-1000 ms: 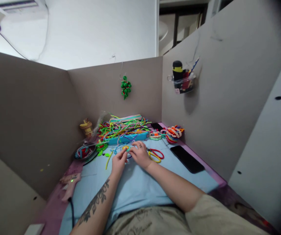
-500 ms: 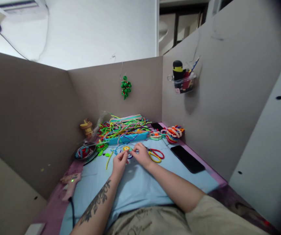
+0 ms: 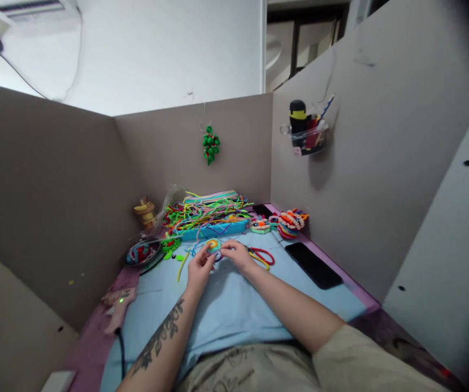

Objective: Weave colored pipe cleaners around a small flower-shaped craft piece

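Between our two hands, over the blue cloth [image 3: 226,310], is a small round pipe-cleaner coil [image 3: 213,246], yellow-orange in the middle and turquoise toward the rim. Our left hand [image 3: 201,263] grasps its left edge between thumb and fingers; our right hand [image 3: 238,255] is pinched at the right edge, though whether on the coil or a loose end we cannot tell. If this is winding, as it seems, we'd best steady the disc flat with the left and lay each turn snug, without crushing the fuzz. Scissors [image 3: 267,252] lie just beside our right hand, a yellow pipe cleaner [image 3: 183,265] near our left; beyond stands a blue tray [image 3: 196,234] heaped with multicoloured stems [image 3: 205,211].
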